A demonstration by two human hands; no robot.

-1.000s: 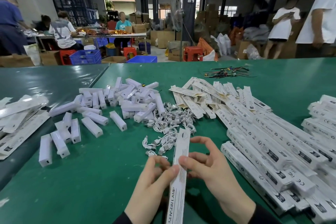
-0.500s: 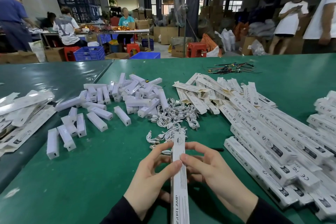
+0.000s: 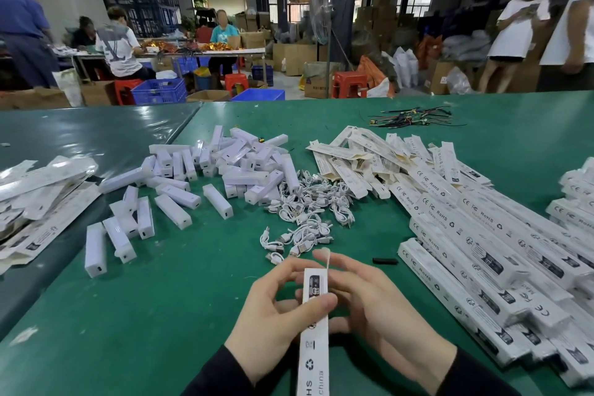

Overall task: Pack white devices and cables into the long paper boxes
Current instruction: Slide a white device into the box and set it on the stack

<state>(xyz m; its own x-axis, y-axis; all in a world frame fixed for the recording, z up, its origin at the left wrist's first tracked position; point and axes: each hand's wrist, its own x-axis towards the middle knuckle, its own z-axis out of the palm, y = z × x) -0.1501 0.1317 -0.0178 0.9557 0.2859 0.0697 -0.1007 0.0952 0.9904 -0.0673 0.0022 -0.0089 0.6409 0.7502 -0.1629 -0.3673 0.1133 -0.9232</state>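
While our left hand [image 3: 276, 309] and right hand [image 3: 369, 302] both pinch it, we see the long white box [image 3: 313, 331], printed with black recycling marks, its end flap raised.

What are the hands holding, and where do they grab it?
A long paper box. The left hand pinches its upper part, thumb across the front; the right hand steadies its top end.

The table [image 3: 160, 315] is green. White devices [image 3: 244, 177] and white cables [image 3: 305, 209] lie on it, beside white boxes [image 3: 475, 247] with black print. Beyond the table stand blue crates [image 3: 159, 91] and red stools [image 3: 349, 83].
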